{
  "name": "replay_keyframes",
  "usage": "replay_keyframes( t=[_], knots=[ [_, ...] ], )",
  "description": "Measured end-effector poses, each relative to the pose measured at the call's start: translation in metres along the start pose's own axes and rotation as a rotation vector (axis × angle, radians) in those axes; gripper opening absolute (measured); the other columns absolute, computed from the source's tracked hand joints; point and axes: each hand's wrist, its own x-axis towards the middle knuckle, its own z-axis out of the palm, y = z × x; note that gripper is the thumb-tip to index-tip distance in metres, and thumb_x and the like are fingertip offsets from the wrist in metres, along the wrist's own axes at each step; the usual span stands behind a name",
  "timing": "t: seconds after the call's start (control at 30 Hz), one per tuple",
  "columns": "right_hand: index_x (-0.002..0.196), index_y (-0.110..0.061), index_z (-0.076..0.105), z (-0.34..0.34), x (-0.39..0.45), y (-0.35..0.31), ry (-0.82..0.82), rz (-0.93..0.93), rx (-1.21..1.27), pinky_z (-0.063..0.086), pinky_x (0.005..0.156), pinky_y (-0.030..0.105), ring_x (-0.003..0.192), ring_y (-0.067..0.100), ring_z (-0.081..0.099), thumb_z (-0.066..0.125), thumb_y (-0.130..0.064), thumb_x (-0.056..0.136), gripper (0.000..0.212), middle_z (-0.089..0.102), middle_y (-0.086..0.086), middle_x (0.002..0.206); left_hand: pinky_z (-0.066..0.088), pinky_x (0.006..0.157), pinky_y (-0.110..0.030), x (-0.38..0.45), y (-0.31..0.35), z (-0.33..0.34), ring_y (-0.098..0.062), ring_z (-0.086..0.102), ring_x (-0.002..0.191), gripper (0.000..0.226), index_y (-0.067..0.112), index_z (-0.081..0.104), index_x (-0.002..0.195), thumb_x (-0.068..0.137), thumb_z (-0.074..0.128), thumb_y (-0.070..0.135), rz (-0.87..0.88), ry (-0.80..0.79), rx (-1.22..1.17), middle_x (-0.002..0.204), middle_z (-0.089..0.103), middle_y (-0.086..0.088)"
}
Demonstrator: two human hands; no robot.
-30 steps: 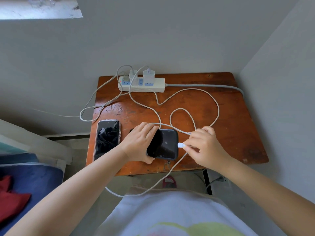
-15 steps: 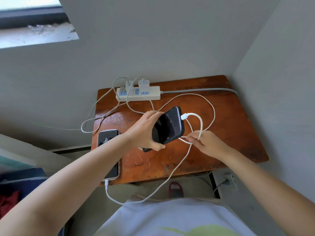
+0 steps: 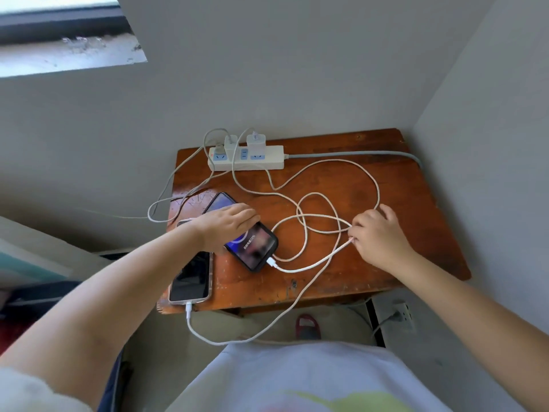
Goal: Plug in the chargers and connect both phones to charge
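Note:
A black phone [image 3: 252, 246] lies face up on the wooden table [image 3: 386, 188], its screen lit with a charging ring, a white cable [image 3: 303, 267] plugged into its near end. My left hand [image 3: 228, 226] rests flat on its upper half. My right hand [image 3: 377, 236] pinches that cable to the right of the phone. A second phone [image 3: 190, 278] with a dark screen lies at the table's front left, a white cable [image 3: 189, 309] in its bottom port. Two white chargers [image 3: 255, 142] sit in the power strip [image 3: 246, 162] at the back.
Loose cable loops [image 3: 320, 209] cover the table's middle. The strip's grey cord [image 3: 356, 156] runs right to the wall. A wall socket [image 3: 401, 315] sits low at the right. A window sill [image 3: 68, 55] is at the upper left, and bedding at the far left.
The black phone, held tilted above the table with the plug loose beside it, now lies flat, plugged in and lit. My right hand slid along the cable to the right.

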Motion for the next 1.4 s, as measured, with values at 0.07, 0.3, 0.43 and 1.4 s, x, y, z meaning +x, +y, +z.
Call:
replay_keyframes(
  t=[0.07, 0.3, 0.43, 1.4],
  knots=[
    [0.084, -0.006, 0.072, 0.004, -0.011, -0.003, -0.009, -0.038, 0.026, 0.033, 0.100, 0.054, 0.099, 0.030, 0.058, 0.066, -0.007, 0.076, 0.010, 0.069, 0.013, 0.097, 0.009, 0.114, -0.032, 0.005, 0.009, 0.005, -0.028, 0.015, 0.137, 0.083, 0.005, 0.011, 0.141, 0.076, 0.063, 0.006, 0.067, 0.019, 0.003, 0.149, 0.024, -0.013],
    [0.069, -0.001, 0.071, 0.021, -0.027, -0.041, -0.064, -0.263, 0.210, 0.057, 0.063, 0.039, 0.068, 0.031, 0.066, 0.079, -0.003, 0.059, 0.013, 0.072, 0.014, 0.072, 0.003, 0.114, -0.034, 0.034, 0.023, 0.000, -0.024, 0.012, 0.140, 0.063, 0.013, 0.015, 0.141, 0.088, 0.044, -0.004, 0.369, 0.030, 0.186, 0.151, 0.022, -0.007],
    [0.091, 0.002, 0.068, 0.032, -0.020, -0.055, -0.074, -0.242, 0.243, 0.050, 0.081, 0.042, 0.089, 0.033, 0.062, 0.068, -0.006, 0.076, 0.017, 0.071, 0.018, 0.093, -0.001, 0.113, -0.038, 0.032, 0.017, -0.004, -0.024, 0.001, 0.141, 0.073, 0.018, 0.010, 0.142, 0.086, 0.051, -0.004, 0.383, -0.028, 0.265, 0.154, 0.015, -0.001],
    [0.120, -0.003, 0.053, 0.050, 0.017, -0.059, -0.061, 0.001, 0.499, 0.030, 0.105, 0.036, 0.126, 0.028, 0.040, 0.051, -0.003, 0.088, 0.032, 0.050, 0.017, 0.132, -0.008, 0.110, -0.029, -0.022, 0.089, 0.041, -0.018, -0.011, 0.139, 0.074, 0.014, 0.001, 0.142, 0.083, 0.041, -0.007, -0.413, 0.378, -0.689, 0.154, -0.002, -0.005]
  ],
)
